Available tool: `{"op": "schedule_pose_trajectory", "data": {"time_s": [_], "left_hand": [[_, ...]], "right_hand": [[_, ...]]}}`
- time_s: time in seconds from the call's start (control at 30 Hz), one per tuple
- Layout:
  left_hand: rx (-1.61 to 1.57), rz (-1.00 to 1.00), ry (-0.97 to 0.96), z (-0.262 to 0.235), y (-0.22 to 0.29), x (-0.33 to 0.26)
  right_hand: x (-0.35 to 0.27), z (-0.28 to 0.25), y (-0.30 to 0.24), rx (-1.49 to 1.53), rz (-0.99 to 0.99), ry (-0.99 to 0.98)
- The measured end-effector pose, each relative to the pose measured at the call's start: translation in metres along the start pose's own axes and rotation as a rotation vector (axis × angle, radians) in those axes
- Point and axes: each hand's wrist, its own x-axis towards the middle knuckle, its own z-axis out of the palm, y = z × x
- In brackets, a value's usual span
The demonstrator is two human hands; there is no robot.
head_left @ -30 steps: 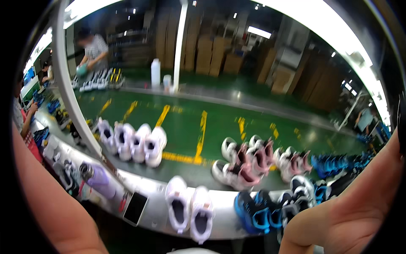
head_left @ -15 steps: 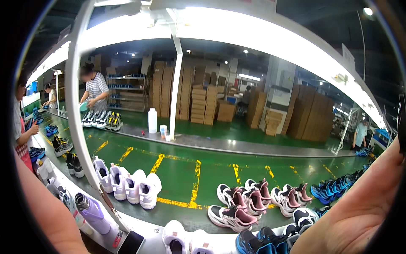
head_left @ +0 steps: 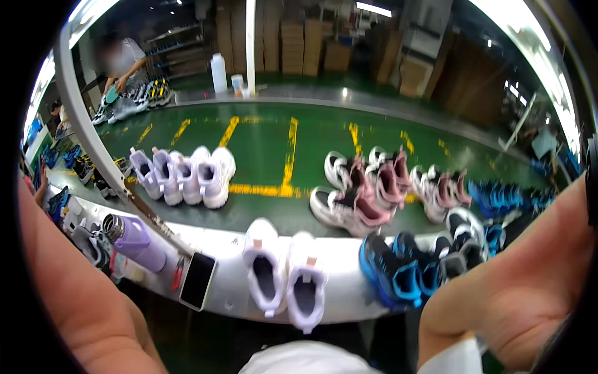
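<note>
Both my bare arms are raised at the sides of the picture, and neither hand shows. My left arm (head_left: 81, 287) fills the lower left. My right arm (head_left: 492, 287) bends at the lower right, with a white sleeve (head_left: 461, 358) below it. Between them, a pair of white sneakers with lilac linings (head_left: 306, 283) stands on the white ledge (head_left: 346, 262), heels toward me. Black-and-blue sneakers (head_left: 392, 268) stand right of the pair, near my right arm. A phone (head_left: 199, 282), a red-handled small tool (head_left: 178, 274) and a lilac bottle (head_left: 138, 244) lie to the left.
Beyond the ledge runs a green belt (head_left: 261, 156) with yellow marks. It carries white-lilac sneakers (head_left: 187, 177), pink-and-black sneakers (head_left: 355, 209) and several blue ones (head_left: 498, 196). A white post (head_left: 93, 131) rises at left. A person (head_left: 128, 59) works across the belt; cartons (head_left: 293, 47) stand behind.
The view has tipped down, so the ledge, the near white sneakers and my white clothing show more fully. My arms stay raised at the sides. The person across has bent toward the shoes.
</note>
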Motion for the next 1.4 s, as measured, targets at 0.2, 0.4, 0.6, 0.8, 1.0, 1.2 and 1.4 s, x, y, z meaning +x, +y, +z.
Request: {"op": "schedule_pose_trajectory", "data": {"time_s": [0.2, 0.4, 0.6, 0.8, 1.0, 1.2, 1.4], "left_hand": [[-0.141, -0.271, 0.155, 0.049, 0.009, -0.086], [-0.178, -0.499, -0.379, 0.125, 0.013, -0.186], [-0.078, -0.712, -0.611, 0.138, 0.049, -0.181], [-0.056, -0.674, -0.502, 0.160, 0.041, -0.189], [-0.222, -0.826, -0.437, 0.145, 0.055, -0.192], [-0.405, -0.675, -0.609, 0.135, 0.041, -0.202], [-0.287, -0.548, -0.579, 0.119, 0.062, -0.209]], "right_hand": [[-0.008, 0.016, -0.006, -0.034, 0.014, -0.312], [-0.109, 0.115, 0.082, -0.088, 0.264, -0.743], [-0.105, 0.119, 0.085, -0.107, 0.251, -0.760], [-0.108, 0.113, 0.100, -0.200, 0.178, -0.797], [-0.103, 0.111, 0.089, -0.220, 0.305, -0.775], [-0.104, 0.093, 0.078, -0.272, 0.362, -0.898], [-0.116, 0.094, 0.076, -0.395, 0.088, -0.866]]}}
